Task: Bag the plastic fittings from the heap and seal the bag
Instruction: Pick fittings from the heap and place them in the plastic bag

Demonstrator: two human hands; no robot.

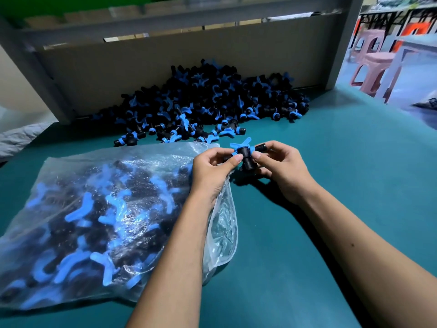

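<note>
A black fitting with a blue winged handle (246, 154) is pinched between both hands just above the table. My left hand (212, 169) grips its left side; my right hand (281, 166) grips its right side. Under my left forearm lies a clear plastic bag (99, 216), bulging with several black and blue fittings, its mouth edge (224, 233) loose on the right. A big heap of the same fittings (208, 98) lies at the back of the table against a cardboard panel, with a few strays (179, 133) spread toward the bag.
The table has a teal mat (343, 185). A grey frame with a cardboard back panel (165, 58) closes the far side. Pink plastic stools (373, 65) stand beyond the table at the right. Crumpled white plastic (16, 138) lies at the left edge.
</note>
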